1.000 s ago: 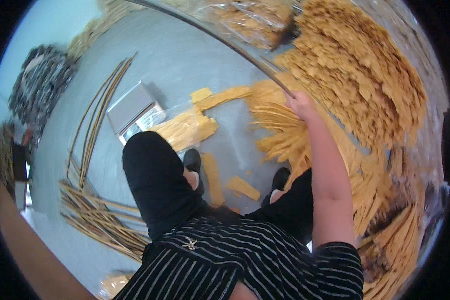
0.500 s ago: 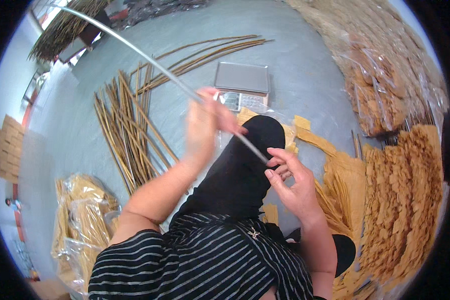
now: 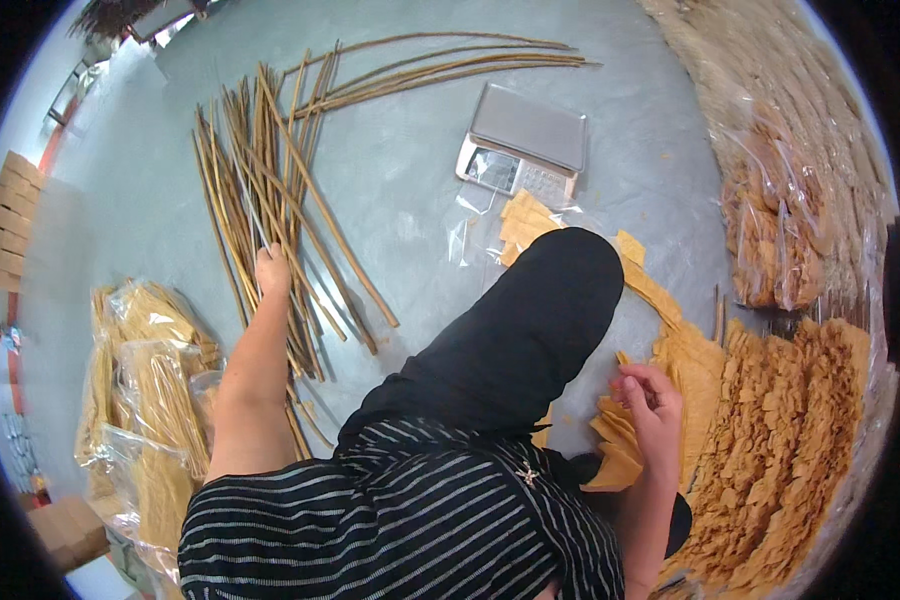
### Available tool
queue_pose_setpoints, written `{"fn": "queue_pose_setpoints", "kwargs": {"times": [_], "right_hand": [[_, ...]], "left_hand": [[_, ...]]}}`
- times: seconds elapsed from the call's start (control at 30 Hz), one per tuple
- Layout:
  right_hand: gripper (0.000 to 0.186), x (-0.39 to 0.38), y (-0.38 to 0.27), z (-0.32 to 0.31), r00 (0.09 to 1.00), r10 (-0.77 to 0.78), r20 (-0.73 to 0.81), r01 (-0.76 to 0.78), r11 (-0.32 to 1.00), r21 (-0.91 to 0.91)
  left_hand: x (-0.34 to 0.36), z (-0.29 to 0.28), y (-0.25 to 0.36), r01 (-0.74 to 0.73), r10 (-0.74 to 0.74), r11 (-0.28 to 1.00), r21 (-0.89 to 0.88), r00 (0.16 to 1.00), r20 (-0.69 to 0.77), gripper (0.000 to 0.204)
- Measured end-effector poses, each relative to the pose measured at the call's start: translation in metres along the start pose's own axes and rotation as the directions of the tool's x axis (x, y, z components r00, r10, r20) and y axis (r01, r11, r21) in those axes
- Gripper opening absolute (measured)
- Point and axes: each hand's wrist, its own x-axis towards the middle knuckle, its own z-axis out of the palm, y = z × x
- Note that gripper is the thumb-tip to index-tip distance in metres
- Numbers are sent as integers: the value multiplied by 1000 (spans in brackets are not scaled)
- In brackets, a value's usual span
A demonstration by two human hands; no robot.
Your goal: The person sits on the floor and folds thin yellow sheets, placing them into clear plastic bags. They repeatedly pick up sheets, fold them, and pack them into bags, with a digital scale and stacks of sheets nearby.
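My left hand (image 3: 273, 270) reaches out over a loose pile of long brown sticks (image 3: 315, 200) on the floor. Its fingers are closed around a thin silver rod (image 3: 252, 208), which lies along the pile. At the right, beside my knee, my right hand (image 3: 652, 395) is curled, with a small piece of yellow-brown sheet (image 3: 622, 357) at its fingertips. Just below that hand lie folded yellow-brown sheets (image 3: 618, 440), resembling dried tofu skin. More overlapping sheets (image 3: 692, 375) spread under and beside my wrist.
A flat scale (image 3: 530, 125) stands ahead on the grey floor, with yellow sheets (image 3: 526, 222) on clear plastic near it. Bagged pale strips (image 3: 160, 380) lie at my left. Stacked crinkled sheets (image 3: 780, 440) and a filled clear bag (image 3: 775, 220) line the right.
My left hand has moved left with the silver rod, down to the stick pile. My right hand has let go of the rod and moved right and lower, to the sheets.
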Motion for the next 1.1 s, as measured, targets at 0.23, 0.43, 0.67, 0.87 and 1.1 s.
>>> {"fn": "queue_pose_setpoints", "kwargs": {"times": [0.23,0.43,0.67,0.87,1.1], "right_hand": [[15,9,-5,12,996,76,-54,-77,997,-7],[16,22,-14,17,990,43,-131,-64,985,-161],[15,28,-13,19,973,117,-200,-156,969,-192],[16,17,-1,-9,947,173,-271,-245,934,-259],[17,-36,28,-105,771,199,-605,-329,938,-110]], "left_hand": [[-33,45,-62,190,-210,968,166,972,109,37],[-62,81,-63,-229,194,896,381,972,130,46],[-141,148,-30,-822,373,547,156,406,834,43],[-95,107,-83,-985,60,151,80,90,994,35],[-62,38,-110,-897,-403,184,402,305,863,50]]}}
